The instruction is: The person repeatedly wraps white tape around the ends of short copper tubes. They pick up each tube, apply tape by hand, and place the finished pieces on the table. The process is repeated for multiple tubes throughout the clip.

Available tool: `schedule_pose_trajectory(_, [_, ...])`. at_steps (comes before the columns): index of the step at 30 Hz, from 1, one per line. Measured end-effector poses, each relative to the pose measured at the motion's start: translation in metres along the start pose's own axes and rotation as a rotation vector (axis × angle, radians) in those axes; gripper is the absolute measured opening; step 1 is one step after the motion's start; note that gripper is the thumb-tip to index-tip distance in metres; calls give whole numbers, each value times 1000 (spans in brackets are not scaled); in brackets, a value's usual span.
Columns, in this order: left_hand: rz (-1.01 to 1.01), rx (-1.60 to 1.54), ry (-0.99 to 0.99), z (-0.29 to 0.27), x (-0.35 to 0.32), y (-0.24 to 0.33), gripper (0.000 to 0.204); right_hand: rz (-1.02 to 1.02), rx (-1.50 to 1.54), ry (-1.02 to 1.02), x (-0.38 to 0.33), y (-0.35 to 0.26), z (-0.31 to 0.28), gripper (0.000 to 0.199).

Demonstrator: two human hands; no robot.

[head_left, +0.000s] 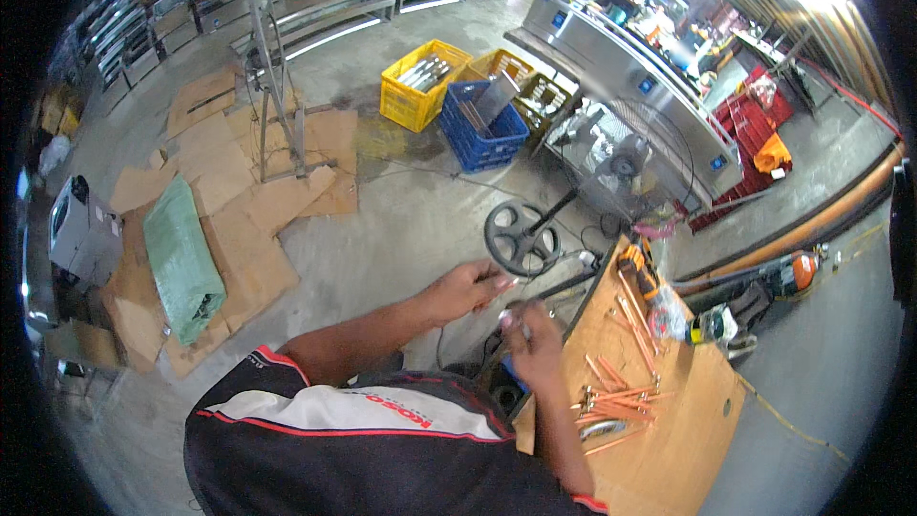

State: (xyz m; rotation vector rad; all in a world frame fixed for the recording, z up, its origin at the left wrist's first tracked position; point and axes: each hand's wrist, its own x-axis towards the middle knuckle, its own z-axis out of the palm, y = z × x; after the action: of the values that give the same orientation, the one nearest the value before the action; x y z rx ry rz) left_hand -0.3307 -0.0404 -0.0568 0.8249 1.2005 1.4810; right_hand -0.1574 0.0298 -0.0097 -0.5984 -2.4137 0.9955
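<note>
My left hand point(470, 287) is raised in front of me with the fingers curled, pinching something thin and small near the fingertips. Just right of it, my right hand point(532, 334) is closed around a small object that I cannot make out. The two hands almost meet above the left edge of a wooden board point(697, 430). Several copper tubes point(611, 401) lie scattered on that board, right of my right hand.
An orange power tool point(642, 268) lies at the board's far end. A floor fan point(611, 167) stands ahead on a round black base point(521, 237). Yellow point(420, 86) and blue point(482, 124) crates, cardboard sheets point(248, 229), a green sack point(181, 263) and steel counters point(640, 67) fill the floor beyond.
</note>
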Motion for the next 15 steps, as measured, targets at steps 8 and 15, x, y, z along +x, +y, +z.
schedule_pose_trajectory(8, [367,161,-46,49,-32,80,17,-236,-43,108,13,-57,-65,15])
schedule_pose_trajectory(15, [397,248,-19,59,-51,80,19,-255,49,231,-2,-51,-66,14])
